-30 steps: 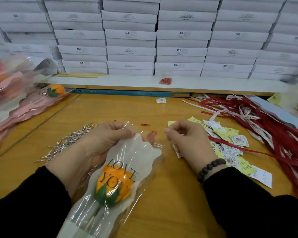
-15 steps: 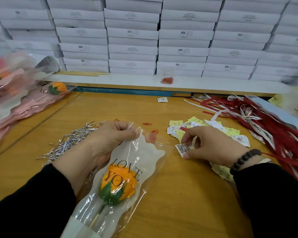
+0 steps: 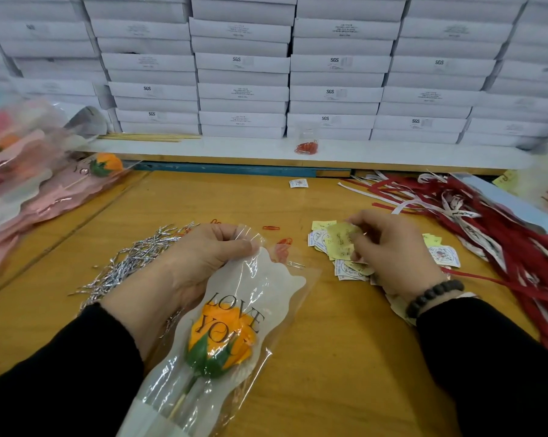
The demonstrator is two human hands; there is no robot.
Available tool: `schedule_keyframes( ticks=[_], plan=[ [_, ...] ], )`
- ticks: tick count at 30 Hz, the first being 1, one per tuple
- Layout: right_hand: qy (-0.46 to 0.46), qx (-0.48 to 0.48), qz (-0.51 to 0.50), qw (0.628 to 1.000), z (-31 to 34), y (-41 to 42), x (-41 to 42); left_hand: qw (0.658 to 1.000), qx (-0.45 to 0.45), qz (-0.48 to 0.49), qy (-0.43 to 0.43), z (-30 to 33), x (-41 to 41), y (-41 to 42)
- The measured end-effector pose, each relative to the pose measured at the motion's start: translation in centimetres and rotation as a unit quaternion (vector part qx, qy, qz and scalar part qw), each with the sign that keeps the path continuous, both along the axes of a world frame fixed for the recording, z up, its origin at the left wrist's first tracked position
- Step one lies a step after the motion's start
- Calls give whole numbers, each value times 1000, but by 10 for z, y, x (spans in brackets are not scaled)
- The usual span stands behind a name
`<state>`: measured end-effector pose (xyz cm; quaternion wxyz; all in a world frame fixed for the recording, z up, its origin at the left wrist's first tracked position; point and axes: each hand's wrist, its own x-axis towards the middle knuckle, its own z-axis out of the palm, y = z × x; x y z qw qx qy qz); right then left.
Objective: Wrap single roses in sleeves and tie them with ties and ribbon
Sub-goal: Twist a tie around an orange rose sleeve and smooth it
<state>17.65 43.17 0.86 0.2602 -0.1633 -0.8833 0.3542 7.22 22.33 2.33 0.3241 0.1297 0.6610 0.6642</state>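
Clear cellophane is what I am dealing with, thin, crackly and slick, so it wants a pinch at an edge, not a flat palm. My left hand curls its thumb and fingers round the open top of the sleeve, which lies on the wooden table in front of me with its mouth pointing away. Inside sits the orange rose, its green calyx and thin stem running back toward me. I judge the whole thing very light, the bloom easily crushed, so the safe places to hold are the sleeve's rim or the stem, never the head. My right hand is over the pile of paper tags, fingers curled and pinching a yellowish one. Those tags are flimsy and stick together; a fingertip grip suits them. Silver twist ties lie just left of my left hand, red ribbons well to the right.
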Motion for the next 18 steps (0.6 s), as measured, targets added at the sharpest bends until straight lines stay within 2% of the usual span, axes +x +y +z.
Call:
schedule_keyframes(
  ticks=[2, 4, 8, 18],
  plan=[
    [41, -132, 32, 990, 3, -5, -2, 1000, 2, -4, -4, 0, 0, 0],
    [72, -201, 66, 975, 6, -12, -5, 1000, 2, -5, -2, 1, 0, 0],
    [90, -237, 101, 962, 10, -29, -12, 1000, 12, -9, -7, 1, 0, 1],
    [57, -261, 143, 953, 16, -64, -30, 999, 27, -26, -20, 4, 4, 2]
  ],
)
